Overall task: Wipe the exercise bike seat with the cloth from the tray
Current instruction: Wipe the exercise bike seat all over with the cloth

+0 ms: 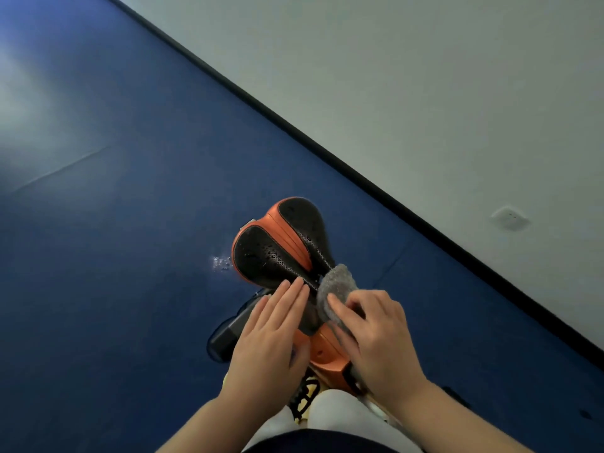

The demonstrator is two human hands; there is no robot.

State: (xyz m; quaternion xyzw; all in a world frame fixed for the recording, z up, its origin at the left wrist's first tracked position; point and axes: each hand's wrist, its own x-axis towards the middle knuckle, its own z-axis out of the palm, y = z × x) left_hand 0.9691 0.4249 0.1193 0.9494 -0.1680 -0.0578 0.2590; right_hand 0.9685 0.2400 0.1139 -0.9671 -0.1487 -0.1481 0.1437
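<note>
The exercise bike seat (277,246) is black and perforated with orange trim, its wide rear pointing away from me and its narrow nose toward me. A grey fuzzy cloth (335,286) lies over the nose of the seat on its right side. My right hand (376,338) presses the cloth down with the fingers on top of it. My left hand (271,331) rests flat on the left side of the nose, fingers together and extended, holding nothing. The tray is not in view.
Below the seat are the orange bike frame (327,354) and a black part (228,335). The floor (114,223) is blue. A white wall (425,93) with a black baseboard runs diagonally at right, with a wall socket (510,218).
</note>
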